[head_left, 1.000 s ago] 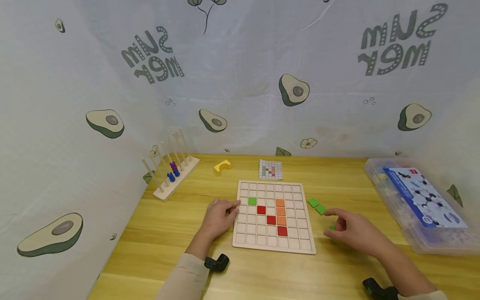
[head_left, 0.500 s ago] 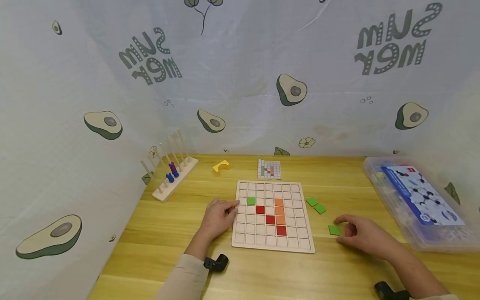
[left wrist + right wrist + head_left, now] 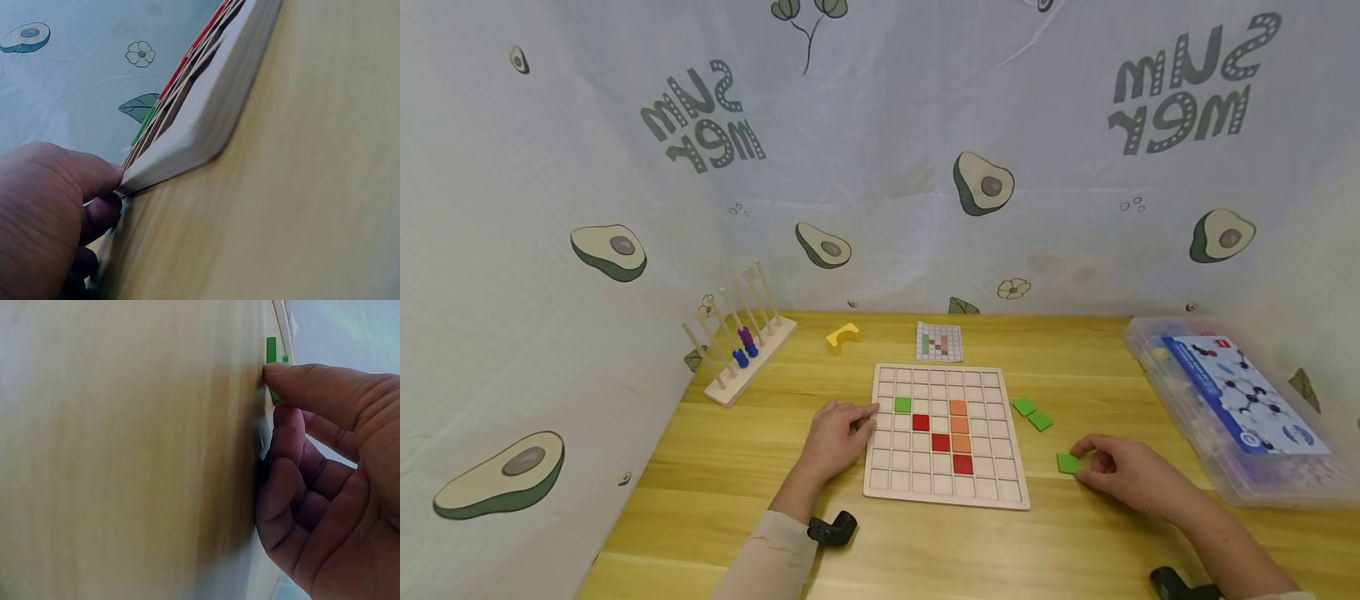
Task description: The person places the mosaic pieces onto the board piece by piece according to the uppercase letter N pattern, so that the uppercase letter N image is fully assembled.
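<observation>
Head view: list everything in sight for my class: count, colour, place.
Table: 1, yellow wood, beneath the items
Board: 1, pale wood, mid-table
Green tiles: 4, green, one on board, three right of it
Red tiles: 3, red, diagonal on board
Orange tiles: 3, orange, column on board
Card: 1, white, behind board
Arch: 1, yellow, left of card
Rack: 1, pale wood, table's left
Beads: several, blue and purple, on pegs
Box: 1, clear, table's right
Booklet: 1, blue and white, on box
Sheet: count unclear, whitish, behind table
Wrist devices: 2, black, at wrists
Sleeves: 2, beige, on forearms
Left hand: 1, bare, touching board's left edge
Right hand: 1, bare, pinching a green tile
</observation>
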Demonstrator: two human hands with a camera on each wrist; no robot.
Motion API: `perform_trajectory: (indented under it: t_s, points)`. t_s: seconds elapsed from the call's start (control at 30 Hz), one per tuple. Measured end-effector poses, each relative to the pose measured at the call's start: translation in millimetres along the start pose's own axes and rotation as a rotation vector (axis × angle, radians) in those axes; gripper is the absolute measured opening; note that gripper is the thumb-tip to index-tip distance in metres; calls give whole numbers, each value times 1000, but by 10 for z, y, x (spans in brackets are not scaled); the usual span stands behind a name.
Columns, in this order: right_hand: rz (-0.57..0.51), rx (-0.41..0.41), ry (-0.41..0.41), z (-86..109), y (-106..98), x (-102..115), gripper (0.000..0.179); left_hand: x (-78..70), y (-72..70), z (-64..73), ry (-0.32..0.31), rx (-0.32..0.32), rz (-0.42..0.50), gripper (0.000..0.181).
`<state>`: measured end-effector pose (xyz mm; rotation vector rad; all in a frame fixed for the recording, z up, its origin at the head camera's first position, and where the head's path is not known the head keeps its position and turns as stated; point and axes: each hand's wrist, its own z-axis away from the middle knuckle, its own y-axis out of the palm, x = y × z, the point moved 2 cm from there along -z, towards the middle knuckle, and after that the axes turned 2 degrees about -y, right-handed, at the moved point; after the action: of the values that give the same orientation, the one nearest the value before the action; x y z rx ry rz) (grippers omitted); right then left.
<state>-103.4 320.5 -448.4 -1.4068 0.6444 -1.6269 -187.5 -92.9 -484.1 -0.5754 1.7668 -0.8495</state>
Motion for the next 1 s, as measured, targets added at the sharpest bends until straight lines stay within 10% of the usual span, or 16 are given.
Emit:
perform_trajectory:
  t_s: [1.0]
  points:
    - [-52,-56,-176,-330,207,987,24,1,-11,8,7,7,-2,29]
